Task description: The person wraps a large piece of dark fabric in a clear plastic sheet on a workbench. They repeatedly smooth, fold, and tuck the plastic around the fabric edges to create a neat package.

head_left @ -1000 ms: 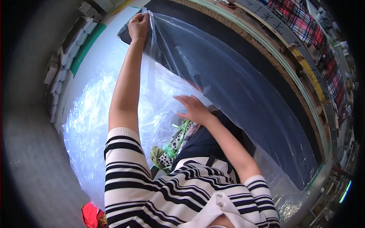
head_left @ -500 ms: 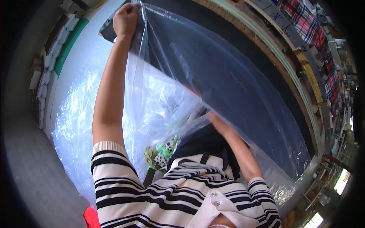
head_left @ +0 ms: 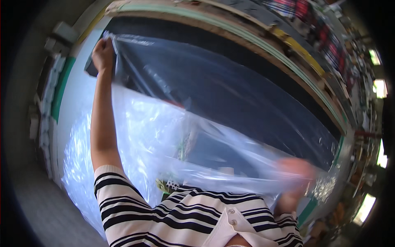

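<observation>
A large clear plastic sheet [head_left: 135, 119] stretches across the table in front of me, over a long dark panel [head_left: 173, 28] that looks like cloth. At the far left corner my left hand [head_left: 103, 53] is closed, pinching the sheet's edge beside the dark panel's end. To the near right, my right hand [head_left: 294, 173] is smeared by motion at the sheet's near edge, partly behind or against the film; its fingers cannot be made out. Between the hands the film hangs in long folds. Crumpled plastic spills toward me on the left.
Beyond the dark panel runs a long pale-green and brown layered strip [head_left: 230, 39]. Red plaid cloth [head_left: 335, 55] lies at the far right. Several whitish bundles [head_left: 47, 111] line the left side above a grey floor [head_left: 37, 206]. A polka-dot cloth [head_left: 173, 185] is near my waist.
My right hand has swept right and toward me, drawing the film wider over the dark panel. My left hand still grips the film and appears lower and further left in the picture, as the view has shifted.
</observation>
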`<state>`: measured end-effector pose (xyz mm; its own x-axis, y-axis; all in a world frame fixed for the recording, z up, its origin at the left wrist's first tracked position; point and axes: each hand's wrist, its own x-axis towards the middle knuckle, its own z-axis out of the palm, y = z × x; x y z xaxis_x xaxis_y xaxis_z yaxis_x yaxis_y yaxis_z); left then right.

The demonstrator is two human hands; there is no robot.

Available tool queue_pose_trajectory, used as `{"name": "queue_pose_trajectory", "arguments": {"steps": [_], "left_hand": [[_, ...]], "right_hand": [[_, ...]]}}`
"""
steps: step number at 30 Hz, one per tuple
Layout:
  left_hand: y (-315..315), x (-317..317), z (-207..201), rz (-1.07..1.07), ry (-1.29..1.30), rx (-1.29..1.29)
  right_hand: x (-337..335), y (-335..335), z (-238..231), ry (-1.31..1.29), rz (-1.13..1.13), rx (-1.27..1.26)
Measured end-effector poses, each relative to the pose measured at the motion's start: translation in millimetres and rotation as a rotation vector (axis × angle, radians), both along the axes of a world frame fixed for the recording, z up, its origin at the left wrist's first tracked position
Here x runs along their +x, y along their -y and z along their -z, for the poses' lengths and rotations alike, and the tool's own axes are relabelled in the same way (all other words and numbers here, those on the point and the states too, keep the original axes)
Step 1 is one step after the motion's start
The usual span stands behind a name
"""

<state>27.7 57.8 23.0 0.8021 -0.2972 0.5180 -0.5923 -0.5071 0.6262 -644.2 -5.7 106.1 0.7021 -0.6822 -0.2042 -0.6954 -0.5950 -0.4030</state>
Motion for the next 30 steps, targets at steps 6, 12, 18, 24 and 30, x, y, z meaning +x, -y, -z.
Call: {"name": "queue_pose_trajectory", "arguments": {"steps": [6, 12, 18, 24, 30], "left_hand": [[19, 17, 6, -0.022, -0.038, 0.075], [12, 37, 17, 0.054, 0.083, 0.144], [11, 55, 29, -0.048, 0.099, 0.085], [18, 73, 29, -0.058, -0.037, 0.312], [13, 109, 27, 0.269, -0.421, 0.106]], "right_hand": [[-192, -36, 40, 0.560, 1.138, 0.098], [-355, -19, 12, 1.721, 1.379, -0.114], [-418, -65, 62, 1.736, 1.554, -0.188], [-491, -127, -29, 1.709, 1.548, -0.885], [-619, -66, -115, 0.423, 1.216, -1.166]]}}
